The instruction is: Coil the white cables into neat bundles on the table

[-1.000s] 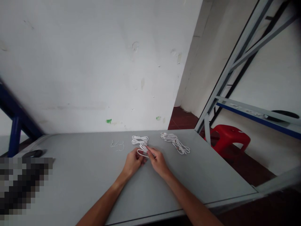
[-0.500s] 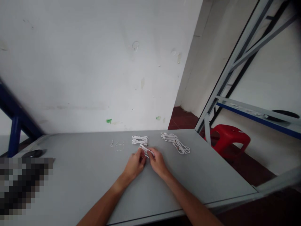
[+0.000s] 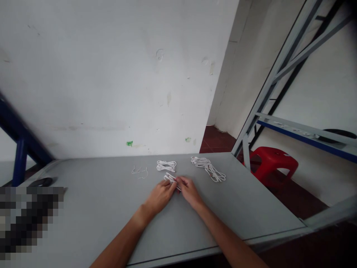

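Note:
Between my two hands is a folded white cable (image 3: 169,177), its loops showing past the fingertips toward the wall. My left hand (image 3: 162,193) is closed on its near left side, thumb pointing right. My right hand (image 3: 188,189) pinches its right end, with the fingertips of both hands almost meeting. Part of the cable is hidden under the fingers. Just beyond lies a coiled white cable bundle (image 3: 166,165) on the grey table (image 3: 117,216). Off to the right rest further white cable bundles (image 3: 201,162), (image 3: 215,173) end to end.
Thin white ties (image 3: 140,171) lie left of the coiled bundle. A black round object (image 3: 41,182) sits at the table's left edge. The wall (image 3: 111,82) stands behind the table. A red stool (image 3: 269,162) and metal frame (image 3: 267,89) are at right.
My left hand has shifted slightly right and turned palm down over the cable. Both hands' fingertips are closer together, and the cable's loops now show at the far left of the grip.

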`<state>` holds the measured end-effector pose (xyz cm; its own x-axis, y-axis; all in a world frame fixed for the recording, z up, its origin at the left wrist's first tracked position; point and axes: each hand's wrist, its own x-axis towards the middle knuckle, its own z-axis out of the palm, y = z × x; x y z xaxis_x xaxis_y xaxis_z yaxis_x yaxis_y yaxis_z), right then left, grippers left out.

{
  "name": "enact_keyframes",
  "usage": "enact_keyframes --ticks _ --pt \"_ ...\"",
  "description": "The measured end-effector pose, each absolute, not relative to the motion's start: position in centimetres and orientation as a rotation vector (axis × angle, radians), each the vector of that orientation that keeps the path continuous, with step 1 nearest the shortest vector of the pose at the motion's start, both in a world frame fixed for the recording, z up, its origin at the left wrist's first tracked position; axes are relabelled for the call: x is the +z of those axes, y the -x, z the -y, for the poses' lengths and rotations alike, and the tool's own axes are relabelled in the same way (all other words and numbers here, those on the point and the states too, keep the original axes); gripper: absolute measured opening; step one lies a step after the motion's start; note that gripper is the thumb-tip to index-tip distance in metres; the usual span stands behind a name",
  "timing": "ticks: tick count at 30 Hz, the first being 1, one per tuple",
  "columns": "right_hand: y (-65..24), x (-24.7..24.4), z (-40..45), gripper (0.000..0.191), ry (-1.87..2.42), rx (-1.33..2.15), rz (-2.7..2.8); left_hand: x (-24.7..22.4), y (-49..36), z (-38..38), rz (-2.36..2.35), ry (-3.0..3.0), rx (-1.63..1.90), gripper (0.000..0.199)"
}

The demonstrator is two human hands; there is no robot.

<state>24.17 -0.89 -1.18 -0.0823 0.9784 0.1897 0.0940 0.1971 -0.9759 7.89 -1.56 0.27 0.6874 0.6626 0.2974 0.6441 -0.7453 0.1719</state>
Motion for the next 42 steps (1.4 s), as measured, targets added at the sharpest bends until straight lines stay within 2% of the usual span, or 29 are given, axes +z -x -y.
enact_keyframes --ticks 6,19,24,31,39,42 --pt "-24.4 -1.4 0.9 0.037 1.111 1.158 1.412 0.4 -8.0 1.8 -1.051 -2.960 0.537 0.019" --pt "-24.8 -1.5 1.0 0.018 1.135 0.772 1.641 -0.5 -8.0 1.7 -1.209 -2.837 0.775 0.010" --pt "-24.4 -1.5 1.3 0.018 1.179 0.674 1.659 -0.5 -8.1 1.6 -1.244 -2.718 0.747 0.008" --pt "-24.5 -1.4 1.2 0.030 1.275 0.672 1.601 -0.3 -7.8 1.2 -1.417 -2.628 0.629 0.013" --pt "-24.8 -1.0 1.1 0.017 1.274 0.661 1.664 -0.5 -7.7 1.1 -1.375 -2.697 0.589 0.014" --pt "-25.2 -1.0 1.0 0.020 1.243 0.664 1.686 -0.5 -7.7 1.2 -1.358 -2.655 0.600 0.014"
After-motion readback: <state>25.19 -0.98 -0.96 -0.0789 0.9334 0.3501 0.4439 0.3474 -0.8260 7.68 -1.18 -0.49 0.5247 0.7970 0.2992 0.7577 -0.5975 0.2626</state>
